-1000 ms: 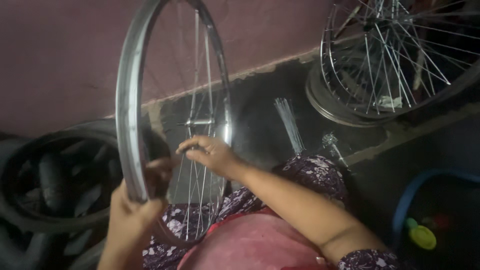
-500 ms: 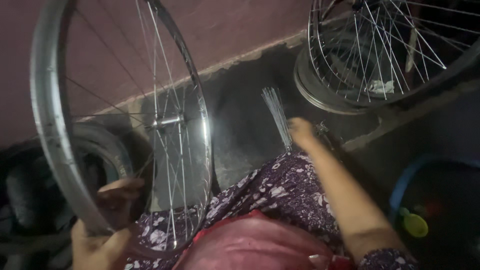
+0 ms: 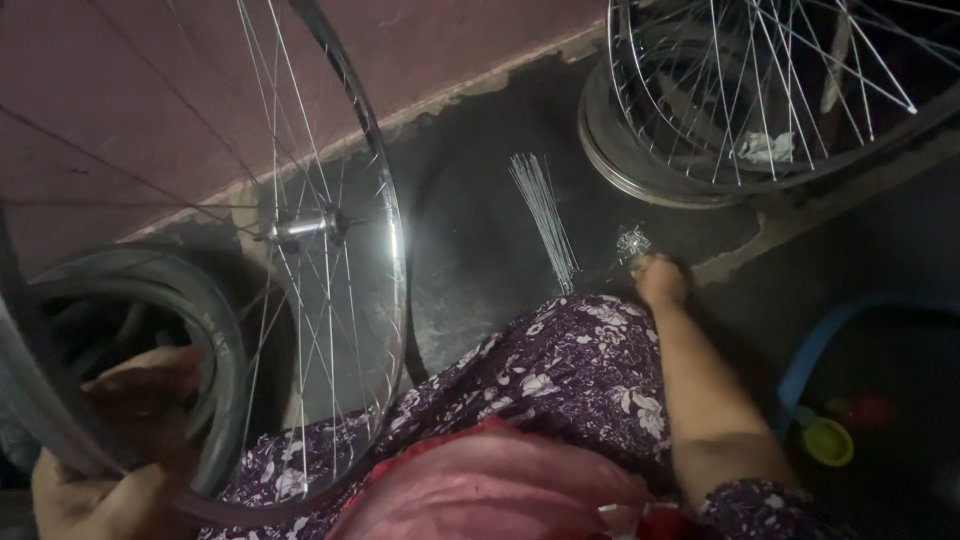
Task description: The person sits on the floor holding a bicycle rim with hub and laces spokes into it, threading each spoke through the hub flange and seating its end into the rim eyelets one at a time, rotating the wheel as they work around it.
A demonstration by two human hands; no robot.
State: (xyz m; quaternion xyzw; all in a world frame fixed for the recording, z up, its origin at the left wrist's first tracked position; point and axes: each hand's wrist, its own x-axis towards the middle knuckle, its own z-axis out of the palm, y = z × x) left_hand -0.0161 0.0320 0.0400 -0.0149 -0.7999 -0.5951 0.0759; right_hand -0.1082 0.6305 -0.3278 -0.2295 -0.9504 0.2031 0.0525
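Meanwhile, left hand grips the steel rim; right hand's grip unclear by glittery nipples.

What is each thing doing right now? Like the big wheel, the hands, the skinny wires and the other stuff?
Wheel: upright, spokes fitted, rim held.
Left hand: closed on the wheel's rim.
Right hand: down on the floor, at the small shiny pile.
Small shiny pile: loose heap on the floor.
Loose spokes: fanned bundle lying flat, untouched.
Stacked wheels: lying flat.
Tyres: lying behind the wheel.
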